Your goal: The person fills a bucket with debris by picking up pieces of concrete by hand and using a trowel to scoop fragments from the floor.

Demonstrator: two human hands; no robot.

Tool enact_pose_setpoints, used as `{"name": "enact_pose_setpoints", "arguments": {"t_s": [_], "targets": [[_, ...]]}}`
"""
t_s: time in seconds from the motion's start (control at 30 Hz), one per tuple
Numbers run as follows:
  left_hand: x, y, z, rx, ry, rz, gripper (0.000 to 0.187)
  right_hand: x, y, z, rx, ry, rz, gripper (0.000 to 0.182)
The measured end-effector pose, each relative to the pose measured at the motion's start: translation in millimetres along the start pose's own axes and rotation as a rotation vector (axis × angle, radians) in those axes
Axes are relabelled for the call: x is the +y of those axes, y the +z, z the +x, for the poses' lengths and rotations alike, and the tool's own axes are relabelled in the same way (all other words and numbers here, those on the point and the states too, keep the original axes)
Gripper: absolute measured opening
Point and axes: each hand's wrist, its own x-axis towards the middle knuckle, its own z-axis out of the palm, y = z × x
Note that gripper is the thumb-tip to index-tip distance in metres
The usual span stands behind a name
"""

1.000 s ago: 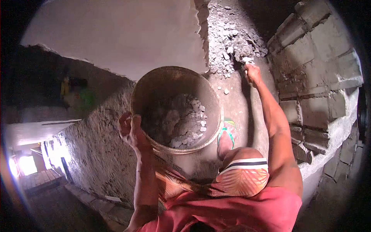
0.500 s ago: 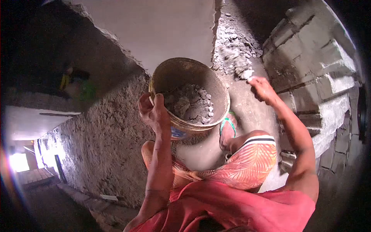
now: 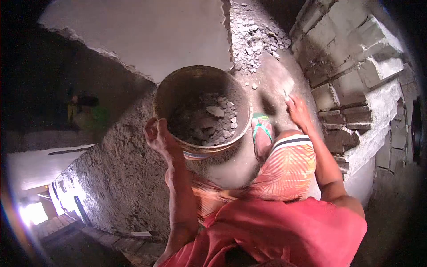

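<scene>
A round, dirty bucket (image 3: 191, 79) stands tilted in front of me, its mouth towards me. Broken rubble and grey dust (image 3: 222, 129) lie inside. My left hand (image 3: 159, 137) is closed on the bucket's left rim, fingers curled over the edge. To the right of the bucket, my right hand (image 3: 300, 111) is closed round the handle of a small trowel (image 3: 287, 85). The pale blade is blurred and points away from me, low over the floor; I see no rubble on it.
A heap of broken rubble (image 3: 255, 38) lies on the floor ahead. A stepped block wall (image 3: 356, 89) rises on the right, and a pale slab with a ragged edge (image 3: 147, 35) is ahead left. My sandalled foot (image 3: 262, 133) is beside the bucket.
The trowel carried rubble beside the heap; now it is back nearer me without that load. More rubble shows in the bucket. My view has shifted slightly; my left hand stays on the rim.
</scene>
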Motion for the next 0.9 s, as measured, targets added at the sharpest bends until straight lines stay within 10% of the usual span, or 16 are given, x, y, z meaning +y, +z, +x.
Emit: {"name": "enact_pose_setpoints", "arguments": {"t_s": [0.2, 0.27, 0.33, 0.47, 0.63, 0.67, 0.8, 0.87, 0.9], "targets": [[4.3, 0.5, -1.0, -0.044, -0.065, -0.069, 0.034, 128.9, 97.0, 2.4, -0.308, -0.066, -0.177, 0.022], [-1.8, -3.7, 2.3, -0.08, -0.004, 0.02, 0.031, 66.4, 98.5, 15.3, -0.278, 0.551, 0.591, 0.029], [10.3, 2.9, -3.2, -0.076, -0.01, 0.071, 0.031, 21.9, 91.9, 20.1, -0.329, 0.773, 0.472, 0.029], [27.4, 15.4, -12.2, -0.031, -0.083, 0.053, 0.04, 77.9, 116.6, 3.9, -0.145, 0.43, 0.592, 0.029], [7.3, -2.7, -4.2, -0.03, -0.127, -0.004, 0.042, 75.1, 116.2, -3.9, -0.235, 0.477, 0.603, 0.032], [6.2, -3.9, -3.2, -0.011, -0.122, 0.003, 0.042, 79.1, 117.4, -8.4, -0.231, 0.031, 0.263, 0.027], [3.2, -11.6, -5.5, -0.024, -0.094, 0.04, 0.038, 50.7, 123.5, -29.2, 0.171, -0.479, 0.085, 0.019], [6.9, -3.1, -11.1, 0.019, -0.114, -0.039, 0.037, 78.7, 133.0, 7.1, -0.428, 0.494, 0.56, 0.021], [3.2, -4.3, -10.1, 0.02, -0.115, -0.04, 0.037, 77.2, 120.4, 28.4, -0.456, 0.571, 0.589, 0.023]]}}
